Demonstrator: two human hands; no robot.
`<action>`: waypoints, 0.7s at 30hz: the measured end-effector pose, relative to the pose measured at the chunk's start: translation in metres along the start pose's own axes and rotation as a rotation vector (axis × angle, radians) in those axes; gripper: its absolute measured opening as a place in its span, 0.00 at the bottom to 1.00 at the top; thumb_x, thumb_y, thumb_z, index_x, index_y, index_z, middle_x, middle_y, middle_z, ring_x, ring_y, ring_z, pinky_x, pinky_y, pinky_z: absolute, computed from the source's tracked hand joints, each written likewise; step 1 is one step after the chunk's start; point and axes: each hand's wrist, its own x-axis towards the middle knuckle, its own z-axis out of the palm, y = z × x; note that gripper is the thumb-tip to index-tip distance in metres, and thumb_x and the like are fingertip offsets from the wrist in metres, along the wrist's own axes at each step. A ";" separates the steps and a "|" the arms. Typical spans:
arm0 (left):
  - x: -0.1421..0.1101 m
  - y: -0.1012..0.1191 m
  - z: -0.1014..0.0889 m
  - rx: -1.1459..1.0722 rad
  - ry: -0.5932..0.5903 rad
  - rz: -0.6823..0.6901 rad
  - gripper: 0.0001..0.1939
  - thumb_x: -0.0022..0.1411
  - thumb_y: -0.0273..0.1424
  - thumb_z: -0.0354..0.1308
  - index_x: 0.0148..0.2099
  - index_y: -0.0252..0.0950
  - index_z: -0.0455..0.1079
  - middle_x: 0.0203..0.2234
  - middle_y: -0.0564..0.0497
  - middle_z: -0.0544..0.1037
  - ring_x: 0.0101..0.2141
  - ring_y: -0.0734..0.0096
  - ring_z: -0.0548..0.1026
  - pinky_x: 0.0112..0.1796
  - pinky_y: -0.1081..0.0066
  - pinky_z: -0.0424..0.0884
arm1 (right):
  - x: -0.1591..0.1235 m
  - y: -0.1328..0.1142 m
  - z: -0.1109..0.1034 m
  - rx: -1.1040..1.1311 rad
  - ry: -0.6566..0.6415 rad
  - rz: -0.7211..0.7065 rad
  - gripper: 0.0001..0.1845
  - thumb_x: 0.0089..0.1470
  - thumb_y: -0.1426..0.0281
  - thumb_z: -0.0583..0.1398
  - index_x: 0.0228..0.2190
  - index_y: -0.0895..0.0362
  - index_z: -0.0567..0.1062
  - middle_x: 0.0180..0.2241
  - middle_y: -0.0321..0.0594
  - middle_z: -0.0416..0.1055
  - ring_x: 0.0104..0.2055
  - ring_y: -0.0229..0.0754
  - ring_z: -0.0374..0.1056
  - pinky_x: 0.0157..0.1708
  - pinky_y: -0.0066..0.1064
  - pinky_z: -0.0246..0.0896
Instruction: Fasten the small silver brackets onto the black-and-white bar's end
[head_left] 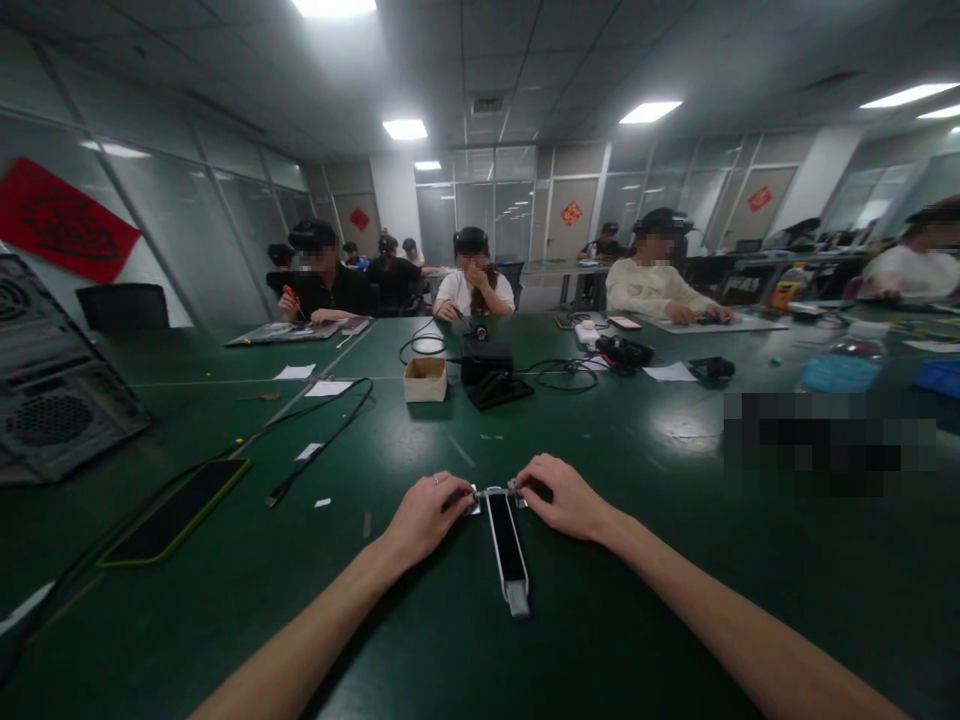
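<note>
A slim device (508, 540) with a black face and pale rim lies on the green table (630, 620), between and just ahead of the forearms. Its long axis runs nearly straight away from the person, the grey near end (519, 602) pointing back and slightly right. At its far end, the left hand (429, 510) has thumb and fingertips drawn together on the left shiny piece (473, 503); the right hand (559, 497) likewise pinches the right shiny piece (520, 497). Whether either piece joins the device, I cannot tell.

Green surface spreads on both sides of the device and beyond it, up to a small open box (425, 385) and a black box (486, 362). Leftward lie a black cable (330, 440) and a dark green-edged slab (176, 512), then a computer case (60, 380). Markings on the red wall sign (64, 220) are too blurred to read.
</note>
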 end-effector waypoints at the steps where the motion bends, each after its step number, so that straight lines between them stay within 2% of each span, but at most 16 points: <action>1: 0.000 0.000 0.001 -0.005 0.002 0.005 0.08 0.64 0.31 0.52 0.42 0.38 0.72 0.35 0.51 0.76 0.34 0.67 0.73 0.36 0.69 0.68 | 0.000 0.000 0.000 0.007 0.002 0.000 0.07 0.55 0.71 0.55 0.34 0.58 0.73 0.34 0.40 0.70 0.36 0.40 0.64 0.38 0.35 0.60; 13: 0.001 0.001 0.001 -0.060 0.025 0.002 0.07 0.60 0.27 0.56 0.41 0.37 0.72 0.32 0.52 0.76 0.30 0.70 0.73 0.32 0.72 0.67 | -0.001 -0.002 0.003 0.006 0.016 -0.001 0.06 0.55 0.71 0.55 0.33 0.58 0.73 0.34 0.40 0.70 0.36 0.40 0.63 0.37 0.34 0.60; 21: 0.001 0.008 -0.005 -0.083 0.050 -0.032 0.07 0.59 0.29 0.57 0.40 0.36 0.73 0.30 0.53 0.77 0.28 0.71 0.72 0.32 0.72 0.67 | -0.001 -0.002 0.003 0.018 0.038 -0.036 0.05 0.53 0.73 0.56 0.32 0.58 0.73 0.33 0.40 0.70 0.36 0.41 0.63 0.37 0.35 0.60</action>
